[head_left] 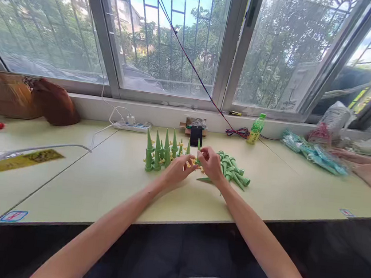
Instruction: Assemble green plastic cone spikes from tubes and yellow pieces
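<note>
Upright between the fingers of my right hand [212,164] is a slim green cone [199,145]; its lower part is hidden by the fingers. My left hand [178,168] is close beside it, thumb and fingertips curled together over small orange-yellow pieces [201,169]. Whatever those fingertips pinch is too small to make out. Left of my hands, several green cones with little yellow parts on them stand in a group [159,151], some stacked one on another. To the right lies a loose pile of green cones [234,169], with a single cone [203,179] under my right wrist.
Behind my hands are a dark phone [196,136] and a small cardboard box [182,125]. A power strip [133,126] and a green-capped bottle [256,129] stand by the window ledge. At right, another person's hands [366,170] are near bluish plastic packets [320,158]. Yellow tape [18,162] lies left.
</note>
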Demonstrator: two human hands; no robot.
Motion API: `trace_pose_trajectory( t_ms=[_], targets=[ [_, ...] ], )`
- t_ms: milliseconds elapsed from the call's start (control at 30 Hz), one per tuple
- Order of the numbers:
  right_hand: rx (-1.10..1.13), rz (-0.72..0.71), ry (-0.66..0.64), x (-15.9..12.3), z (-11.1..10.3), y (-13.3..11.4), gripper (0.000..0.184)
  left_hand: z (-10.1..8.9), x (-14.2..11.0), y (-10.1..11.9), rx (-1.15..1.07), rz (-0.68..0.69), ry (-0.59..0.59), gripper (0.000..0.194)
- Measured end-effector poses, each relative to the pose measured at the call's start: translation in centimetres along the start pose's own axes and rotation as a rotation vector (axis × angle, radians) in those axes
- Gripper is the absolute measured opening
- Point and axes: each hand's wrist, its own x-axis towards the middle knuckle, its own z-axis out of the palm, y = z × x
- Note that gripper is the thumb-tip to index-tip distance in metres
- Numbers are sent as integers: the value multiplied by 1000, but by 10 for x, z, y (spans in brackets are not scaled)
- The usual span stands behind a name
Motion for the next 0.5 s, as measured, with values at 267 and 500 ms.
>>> trace_pose_trajectory(
  t_ms=[267, 500],
  targets=[
    [74, 15, -50, -5, 2, -8, 24, 5, -1, 0, 44, 16, -15, 25],
    [75, 7, -58, -4, 2, -7, 28, 5, 0, -2, -29, -10, -7, 23]
  ],
)
